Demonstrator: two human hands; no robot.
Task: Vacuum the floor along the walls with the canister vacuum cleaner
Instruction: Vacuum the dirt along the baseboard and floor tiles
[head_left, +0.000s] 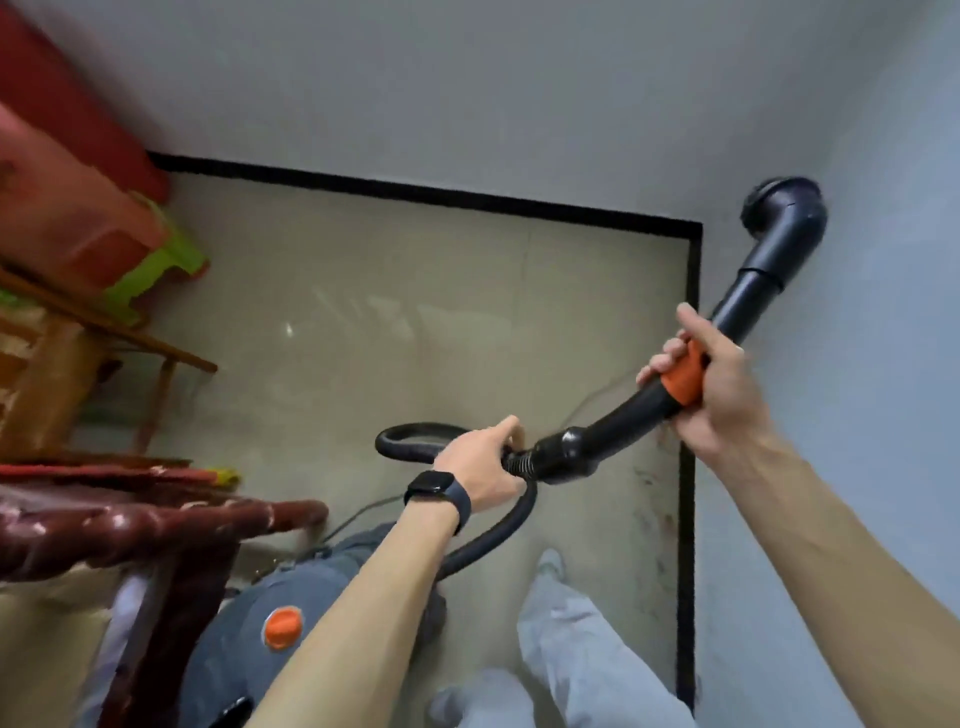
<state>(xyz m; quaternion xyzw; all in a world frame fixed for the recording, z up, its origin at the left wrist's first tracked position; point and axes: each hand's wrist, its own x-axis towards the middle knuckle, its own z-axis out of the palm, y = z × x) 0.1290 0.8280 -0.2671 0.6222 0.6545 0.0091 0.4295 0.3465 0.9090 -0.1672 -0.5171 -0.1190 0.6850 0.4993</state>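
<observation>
Right hand (723, 387) wraps the wand's orange grip (683, 383), nozzle (782, 210) up off the floor (415, 312) by the wall (872, 270); left hand (483, 462) grasps the hose (402, 441), probably steadying its slack

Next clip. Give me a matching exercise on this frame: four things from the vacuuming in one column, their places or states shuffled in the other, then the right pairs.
Things
1. right hand
2. left hand
3. nozzle
4. canister

Places or states
A. down on the floor, orange button showing
B. grips the wand at its orange collar
C. raised off the floor, in front of the right wall
D. holds the ribbed hose near its end

Pairs: 1-B, 2-D, 3-C, 4-A
</observation>
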